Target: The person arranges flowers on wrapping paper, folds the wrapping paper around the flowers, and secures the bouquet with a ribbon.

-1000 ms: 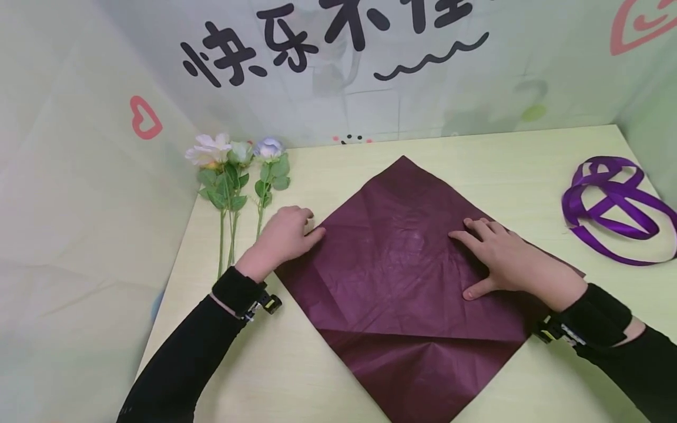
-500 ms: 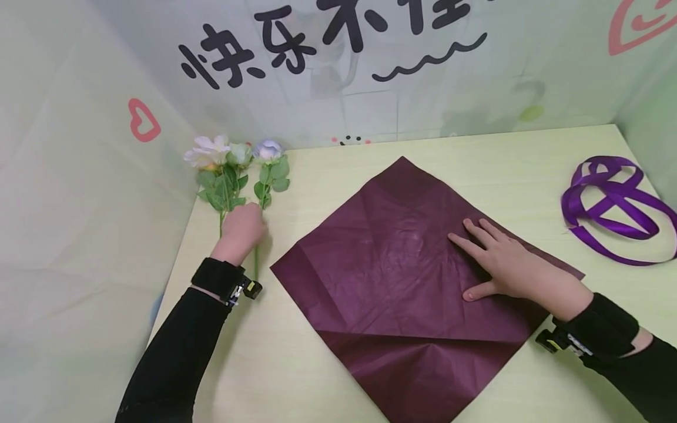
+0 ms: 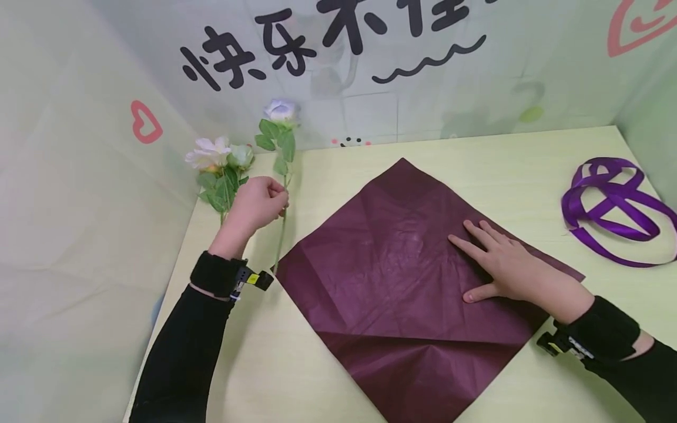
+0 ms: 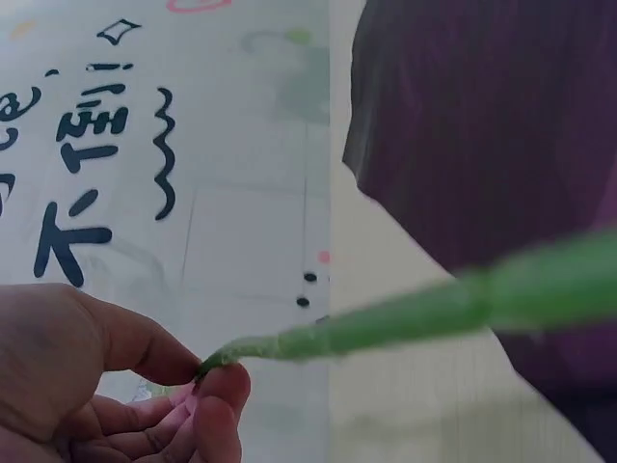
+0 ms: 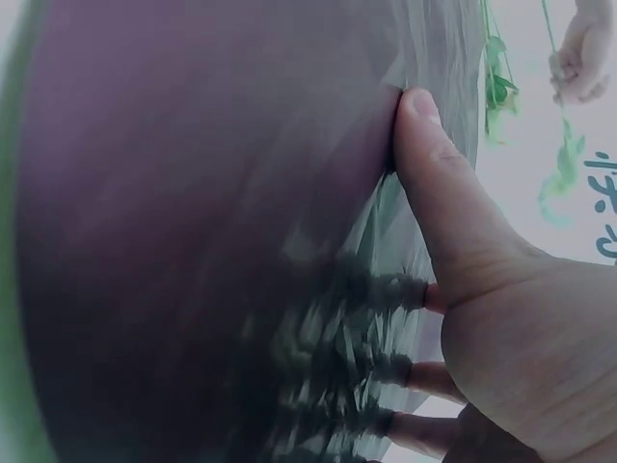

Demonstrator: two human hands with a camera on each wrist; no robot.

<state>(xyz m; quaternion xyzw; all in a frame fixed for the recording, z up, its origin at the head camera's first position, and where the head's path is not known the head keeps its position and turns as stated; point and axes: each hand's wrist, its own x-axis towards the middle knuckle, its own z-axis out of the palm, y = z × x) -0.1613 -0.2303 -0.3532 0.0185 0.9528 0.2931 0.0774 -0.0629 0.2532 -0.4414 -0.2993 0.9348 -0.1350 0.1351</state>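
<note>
My left hand (image 3: 260, 204) pinches the green stem of a pale purple artificial flower (image 3: 282, 111), held with its bloom up and its stem end near the left corner of the wrapping paper. In the left wrist view the stem (image 4: 405, 316) runs from between thumb and fingers toward the camera, blurred up close. My right hand (image 3: 508, 264) rests with spread fingers on the right part of a dark purple sheet of wrapping paper (image 3: 391, 264). The right wrist view shows the thumb (image 5: 439, 164) lying on the creased paper.
Other artificial flowers, one pale pink (image 3: 208, 154) and one whitish (image 3: 241, 156), lie at the table's left, partly behind the left hand. A loosely coiled purple ribbon (image 3: 608, 200) lies at the right. A printed backdrop (image 3: 370, 111) stands behind the table (image 3: 508, 158).
My left hand left the paper's left corner, reached to the flowers, and lifted the pale purple one up and to the right. My right hand has stayed on the paper.
</note>
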